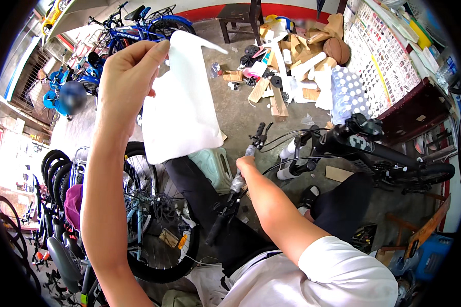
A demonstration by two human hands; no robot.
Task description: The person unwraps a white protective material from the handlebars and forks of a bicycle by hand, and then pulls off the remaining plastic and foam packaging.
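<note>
My left hand is raised, thumb and fingertips pinching the top edge of a thin white packing-foam sheet. The sheet hangs down with a narrow strip sticking out at its upper right. Lower down, my right hand is wrapped round the handlebar of a black bicycle. Clear plastic wrap covers the bar on both sides of that hand. A brake lever and grip show at the bar's far end. The bar's near end lies over my dark trouser leg.
Cardboard and packing scraps are heaped on the far floor beside a basketball. A wooden chair stands behind. Blue bicycles are at the far left. A loose wheel and parked bikes crowd the left. A pale green plastic stool is near my knee.
</note>
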